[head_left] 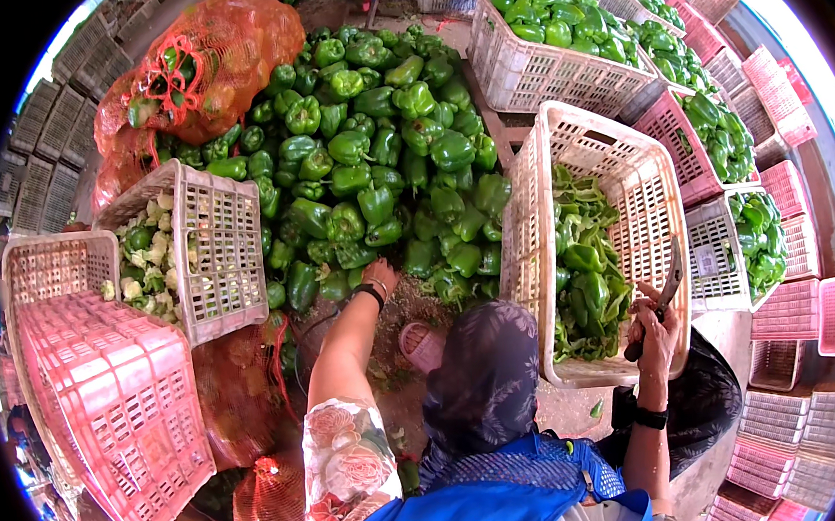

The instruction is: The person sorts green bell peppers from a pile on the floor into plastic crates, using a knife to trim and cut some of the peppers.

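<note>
At the near edge of a large pile of green bell peppers (352, 149), my left hand (380, 277) reaches down with its fingers stretched out. They touch or nearly touch the peppers; the fingertips are partly hidden. My right hand (657, 329) is closed around a knife (671, 286) with a dark blade, over the near right corner of a whitish plastic crate (525, 243). That crate leans toward me and holds pepper pieces (584, 266), some looking cut open. My knees, in dark patterned trousers (483, 367), are between the two hands.
Left stand a grey-white crate with cauliflower pieces (154, 255) and an upturned pink crate (122, 397). Behind lies an orange mesh sack (219, 56). Pepper-filled crates (559, 71) line the far right, beside stacked crates (805, 408). Another mesh sack (272, 508) is near my left elbow.
</note>
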